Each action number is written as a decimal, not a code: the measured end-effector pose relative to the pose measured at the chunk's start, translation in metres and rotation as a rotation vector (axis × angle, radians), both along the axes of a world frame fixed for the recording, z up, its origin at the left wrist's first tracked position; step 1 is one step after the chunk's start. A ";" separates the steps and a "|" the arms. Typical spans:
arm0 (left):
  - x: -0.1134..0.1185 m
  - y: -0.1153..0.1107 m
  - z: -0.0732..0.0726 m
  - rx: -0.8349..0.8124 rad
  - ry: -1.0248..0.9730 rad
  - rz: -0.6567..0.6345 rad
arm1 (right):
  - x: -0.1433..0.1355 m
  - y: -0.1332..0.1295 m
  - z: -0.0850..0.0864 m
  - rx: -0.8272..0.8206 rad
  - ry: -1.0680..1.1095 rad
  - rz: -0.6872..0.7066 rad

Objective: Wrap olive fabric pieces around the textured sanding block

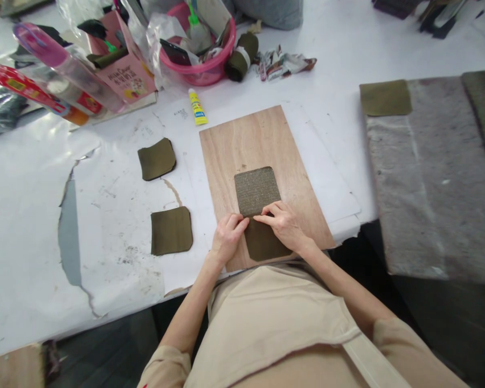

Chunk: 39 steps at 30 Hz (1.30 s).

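Observation:
On a plywood board [242, 134] lie a speckled grey-brown textured patch [257, 191] and, against its near edge, a smooth dark olive fabric piece [267, 245]. I cannot tell whether the two are joined. My left hand [227, 233] is closed, thumb and fingertips pinching the olive piece's top left corner where it meets the patch. A little to the right, my right hand [283, 222] is also closed, its fingertips pinching along the same edge. Its other fingers rest over the patch's lower right corner. The fingertips of both hands are close together.
Left of the board lie two olive stacks, a far fabric stack [157, 158] and a near fabric stack [172, 230]. A yellow glue tube [198, 108] lies behind. A pink basket [210, 75] and bottles stand at the back. A grey felt-like sheet [432, 183] is at right.

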<state>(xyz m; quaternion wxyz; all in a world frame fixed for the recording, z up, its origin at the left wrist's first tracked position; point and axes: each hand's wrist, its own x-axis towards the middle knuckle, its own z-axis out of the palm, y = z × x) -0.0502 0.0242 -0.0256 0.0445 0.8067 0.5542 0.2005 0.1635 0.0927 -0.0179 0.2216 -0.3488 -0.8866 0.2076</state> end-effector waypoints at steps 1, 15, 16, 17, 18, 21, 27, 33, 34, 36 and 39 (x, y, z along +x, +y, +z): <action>0.000 0.000 0.000 0.000 0.006 -0.004 | 0.000 0.000 0.000 0.002 -0.003 0.000; -0.007 -0.015 0.005 -0.019 -0.007 0.071 | -0.001 0.000 0.001 0.041 -0.055 0.010; -0.004 -0.015 0.007 -0.005 -0.020 0.086 | -0.001 0.001 0.001 0.039 -0.052 0.011; 0.000 -0.015 0.009 0.009 -0.038 0.099 | 0.000 0.001 0.001 0.038 -0.050 0.011; 0.005 -0.015 0.011 0.018 -0.058 0.106 | 0.000 0.001 0.000 0.038 -0.049 0.012; 0.022 -0.010 0.013 0.001 -0.080 0.076 | 0.000 0.003 -0.002 0.046 -0.046 0.020; 0.035 -0.006 0.003 0.033 -0.039 0.087 | 0.004 0.008 -0.001 -0.010 0.038 0.044; 0.032 -0.008 0.001 -0.006 -0.016 0.086 | 0.014 0.018 0.004 -0.067 0.117 0.020; 0.033 -0.008 0.002 -0.008 -0.011 0.088 | 0.016 0.019 0.004 -0.069 0.114 0.036; 0.033 -0.008 0.002 -0.004 -0.006 0.088 | 0.019 0.020 0.003 -0.058 0.097 0.062; 0.033 -0.007 0.001 0.010 0.006 0.088 | 0.021 0.019 0.003 -0.021 0.057 0.073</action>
